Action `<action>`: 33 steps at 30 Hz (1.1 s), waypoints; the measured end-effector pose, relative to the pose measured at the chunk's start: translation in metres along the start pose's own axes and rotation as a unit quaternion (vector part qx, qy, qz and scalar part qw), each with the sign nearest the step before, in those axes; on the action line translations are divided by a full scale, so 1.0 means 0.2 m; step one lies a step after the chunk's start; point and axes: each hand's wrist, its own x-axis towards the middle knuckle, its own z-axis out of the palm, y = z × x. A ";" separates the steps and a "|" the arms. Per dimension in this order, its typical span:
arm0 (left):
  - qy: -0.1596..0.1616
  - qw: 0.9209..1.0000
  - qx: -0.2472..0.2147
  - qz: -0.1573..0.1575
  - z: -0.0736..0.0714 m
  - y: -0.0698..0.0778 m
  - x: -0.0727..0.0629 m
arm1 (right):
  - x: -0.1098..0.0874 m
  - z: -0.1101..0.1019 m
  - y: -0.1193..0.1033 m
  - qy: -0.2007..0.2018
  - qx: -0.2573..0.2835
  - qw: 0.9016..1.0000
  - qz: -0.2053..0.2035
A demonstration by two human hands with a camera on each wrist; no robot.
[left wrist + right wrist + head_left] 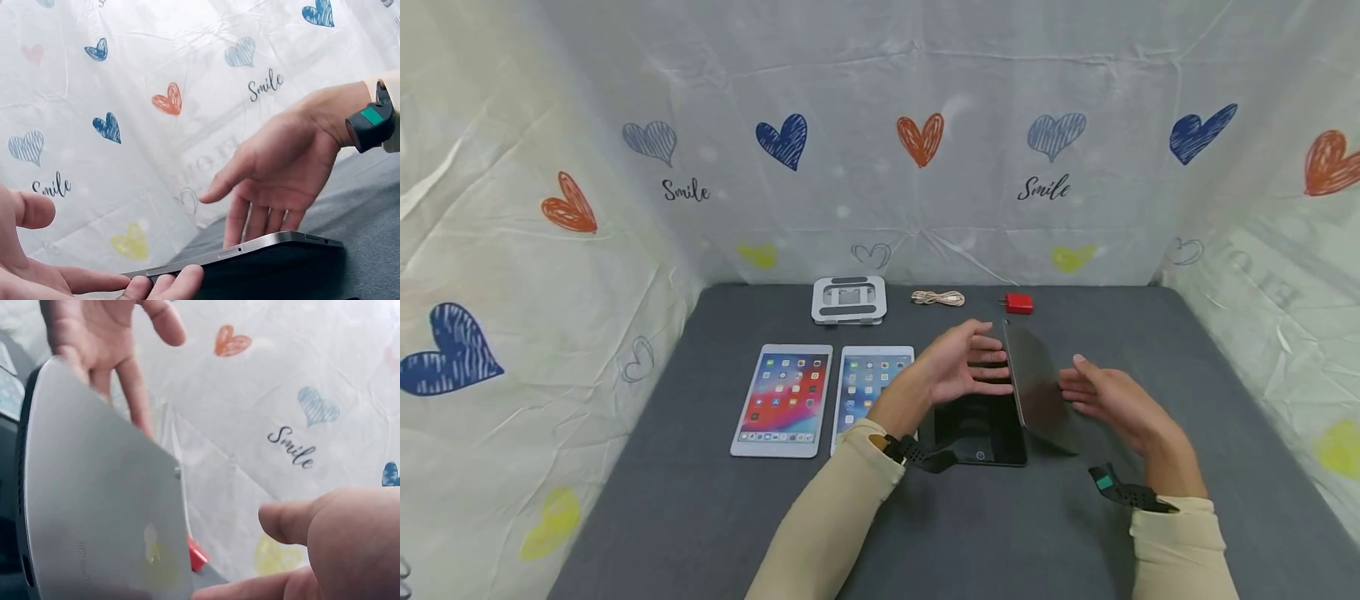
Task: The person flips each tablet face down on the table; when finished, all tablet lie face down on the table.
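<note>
A thin grey tablet stands tilted on its long edge between my two hands, its metal back turned to the right. The fingers of my left hand are stretched out and touch its left side, the thumb free. To its right is my right hand, fingers extended and thumb up; in the right wrist view a fingertip is close to the metal back, and I cannot tell whether it touches. A black tablet with a round home button lies flat just left of the grey one, partly hidden by my left hand and wrist.
Two white tablets with lit screens lie at left: one in full view, the other partly behind my left arm. Along the back are a folded silver stand, a bundled cable and a red charger. A heart-print curtain encloses the table.
</note>
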 end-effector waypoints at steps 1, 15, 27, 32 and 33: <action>0.000 1.000 -0.001 -0.004 0.00 -0.01 0.01 | 0.00 0.00 0.01 0.002 0.000 1.000 -0.002; 0.017 0.999 -0.017 -0.022 0.01 -0.17 0.13 | -0.09 -0.09 0.10 0.045 -0.025 0.999 -0.001; 0.016 1.000 -0.003 -0.022 0.12 -0.27 0.23 | -0.15 -0.15 0.15 0.079 -0.048 0.995 0.031; 0.009 1.000 0.020 -0.016 0.12 -0.30 0.23 | -0.17 -0.15 0.17 0.087 -0.057 0.994 0.041; 0.005 1.000 0.024 -0.014 0.12 -0.30 0.22 | -0.17 -0.15 0.17 0.088 -0.059 0.993 0.042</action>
